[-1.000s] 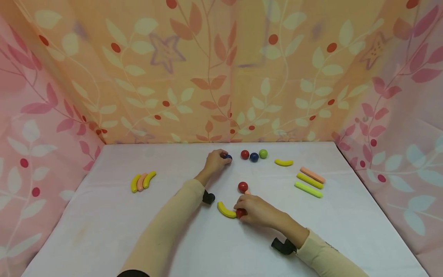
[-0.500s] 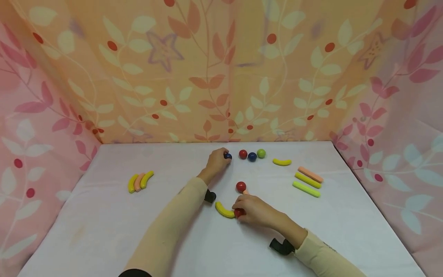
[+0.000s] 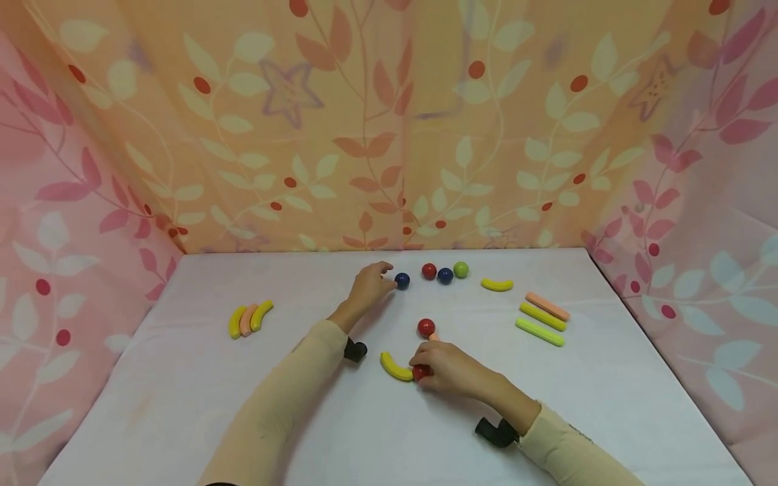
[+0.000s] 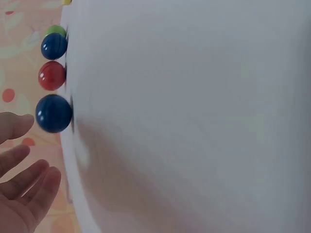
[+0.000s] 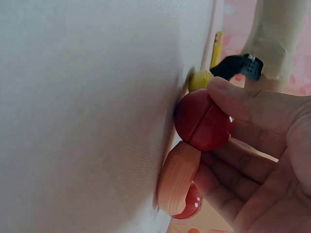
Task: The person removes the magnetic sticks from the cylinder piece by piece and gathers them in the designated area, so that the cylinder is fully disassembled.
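Beside a dark blue ball at the back of the table, my left hand has its fingers spread. In the left wrist view a gap shows between the thumb and the blue ball. My right hand holds a red ball between thumb and fingers, low at the table. A curved yellow piece meets this ball on its left. An orange piece also touches it, mostly hidden by the hand in the head view. At that piece's far end sits another red ball.
Red, blue and green balls stand together at the back. Right of them lie a curved yellow piece and three straight sticks. Three curved pieces lie at left. Patterned cloth walls the table.
My left hand has let go of the blue ball and drawn back slightly to the left, its fingers opening. The right hand stays on the red ball.
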Action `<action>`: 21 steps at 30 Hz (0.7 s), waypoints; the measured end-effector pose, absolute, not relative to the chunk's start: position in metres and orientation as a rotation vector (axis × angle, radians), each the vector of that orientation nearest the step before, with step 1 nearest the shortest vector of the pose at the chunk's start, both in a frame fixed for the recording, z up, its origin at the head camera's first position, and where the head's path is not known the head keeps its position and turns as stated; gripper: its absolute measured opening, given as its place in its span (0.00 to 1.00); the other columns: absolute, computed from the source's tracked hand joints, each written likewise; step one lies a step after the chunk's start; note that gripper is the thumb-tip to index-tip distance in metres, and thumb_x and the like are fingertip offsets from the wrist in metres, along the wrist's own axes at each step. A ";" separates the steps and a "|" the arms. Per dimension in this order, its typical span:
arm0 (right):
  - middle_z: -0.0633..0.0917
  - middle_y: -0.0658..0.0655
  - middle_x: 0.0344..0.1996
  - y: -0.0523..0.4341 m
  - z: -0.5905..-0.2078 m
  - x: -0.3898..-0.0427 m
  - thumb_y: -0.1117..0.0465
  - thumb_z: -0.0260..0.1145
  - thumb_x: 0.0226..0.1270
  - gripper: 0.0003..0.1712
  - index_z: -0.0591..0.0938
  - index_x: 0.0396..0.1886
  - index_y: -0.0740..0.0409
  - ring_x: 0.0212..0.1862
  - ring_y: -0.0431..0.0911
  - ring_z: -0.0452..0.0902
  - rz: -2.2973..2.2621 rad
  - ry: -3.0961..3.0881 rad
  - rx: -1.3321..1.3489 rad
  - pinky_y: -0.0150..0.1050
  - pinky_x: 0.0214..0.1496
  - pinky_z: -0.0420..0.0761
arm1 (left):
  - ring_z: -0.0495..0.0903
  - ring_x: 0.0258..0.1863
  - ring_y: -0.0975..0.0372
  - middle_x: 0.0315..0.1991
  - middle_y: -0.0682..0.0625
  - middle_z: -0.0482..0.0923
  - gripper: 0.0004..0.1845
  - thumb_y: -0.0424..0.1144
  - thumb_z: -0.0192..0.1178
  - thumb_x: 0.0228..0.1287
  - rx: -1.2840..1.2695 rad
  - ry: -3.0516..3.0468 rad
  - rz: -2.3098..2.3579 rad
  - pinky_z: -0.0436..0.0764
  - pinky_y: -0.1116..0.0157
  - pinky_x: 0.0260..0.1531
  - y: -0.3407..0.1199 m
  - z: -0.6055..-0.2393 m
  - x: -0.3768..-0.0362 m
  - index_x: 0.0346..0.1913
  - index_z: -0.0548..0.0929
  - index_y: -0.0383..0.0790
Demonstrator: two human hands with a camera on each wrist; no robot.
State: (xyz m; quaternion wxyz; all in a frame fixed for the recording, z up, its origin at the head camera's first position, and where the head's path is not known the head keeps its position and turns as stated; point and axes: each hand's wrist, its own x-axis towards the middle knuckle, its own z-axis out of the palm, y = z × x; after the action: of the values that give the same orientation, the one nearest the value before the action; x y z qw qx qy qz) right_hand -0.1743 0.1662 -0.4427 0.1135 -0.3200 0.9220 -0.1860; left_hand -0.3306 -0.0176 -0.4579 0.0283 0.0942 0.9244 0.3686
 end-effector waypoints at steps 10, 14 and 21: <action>0.84 0.49 0.39 0.162 -0.442 -0.178 0.57 0.74 0.58 0.16 0.86 0.46 0.55 0.38 0.38 0.75 -0.520 2.723 -0.958 0.32 0.45 0.81 | 0.79 0.54 0.51 0.54 0.43 0.81 0.17 0.41 0.65 0.63 0.416 2.874 0.996 0.78 0.53 0.54 -0.042 -0.445 -0.295 0.54 0.82 0.40; 0.84 0.49 0.39 0.162 -0.439 -0.181 0.57 0.74 0.57 0.17 0.86 0.47 0.56 0.39 0.39 0.75 -0.487 2.721 -0.968 0.32 0.45 0.80 | 0.80 0.50 0.53 0.50 0.45 0.83 0.16 0.41 0.65 0.62 0.418 2.766 0.954 0.80 0.55 0.50 -0.049 -0.444 -0.275 0.51 0.84 0.41; 0.85 0.50 0.39 0.168 -0.434 -0.183 0.61 0.75 0.56 0.19 0.86 0.48 0.57 0.39 0.39 0.75 -0.499 2.701 -0.950 0.34 0.44 0.80 | 0.81 0.41 0.59 0.42 0.48 0.84 0.13 0.41 0.68 0.60 0.410 2.653 0.953 0.81 0.63 0.40 -0.058 -0.449 -0.246 0.46 0.85 0.40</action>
State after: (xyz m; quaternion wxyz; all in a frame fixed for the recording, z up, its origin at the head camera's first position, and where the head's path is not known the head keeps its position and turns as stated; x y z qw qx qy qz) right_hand -0.1833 0.1677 -0.4337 0.1172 -0.3247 0.9229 -0.1704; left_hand -0.2462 -0.0578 -0.4486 0.1460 0.1422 0.9213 0.3310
